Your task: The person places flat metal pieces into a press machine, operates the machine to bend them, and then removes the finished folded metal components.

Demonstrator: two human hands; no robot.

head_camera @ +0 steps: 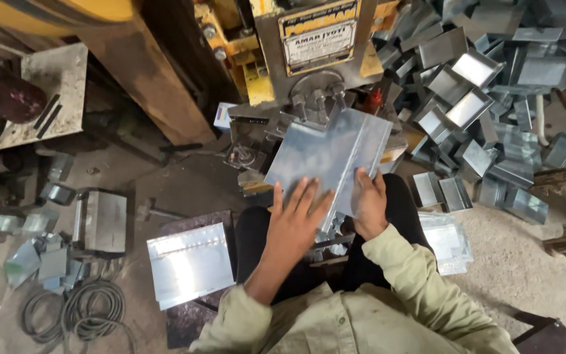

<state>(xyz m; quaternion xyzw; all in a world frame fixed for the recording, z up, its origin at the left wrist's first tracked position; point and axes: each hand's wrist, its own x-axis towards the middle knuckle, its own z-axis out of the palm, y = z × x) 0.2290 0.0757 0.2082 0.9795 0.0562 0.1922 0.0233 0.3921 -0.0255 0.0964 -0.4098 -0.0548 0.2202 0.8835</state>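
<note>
The left hand (296, 219) lies flat, fingers spread wide, on the near part of a folded sheet-metal piece (329, 157), pressing on its shiny face. The right hand (369, 203) grips the same piece at its near right edge, fingers curled around the metal just beside the raised seam that runs along it. The piece is tilted, its far end reaching in under the yellow and grey press machine (309, 52), close to the bolts at the tool head. Both sleeves are pale olive, and the person's dark trousers (394, 216) show beneath the hands.

To the near left, a stack of flat metal sheets (190, 262) rests on a dark plate by the person's knee. Farther left a grey metal block (103, 221) sits on the floor among small bent offcuts, with a coil of black cable (76, 308) nearer the camera. On the right, a large heap of bent metal channels (492, 98) spreads across the far floor, and a few more flat sheets (447, 239) lie just right of the person's leg. A rusty brown column (142, 72) stands left of the press.
</note>
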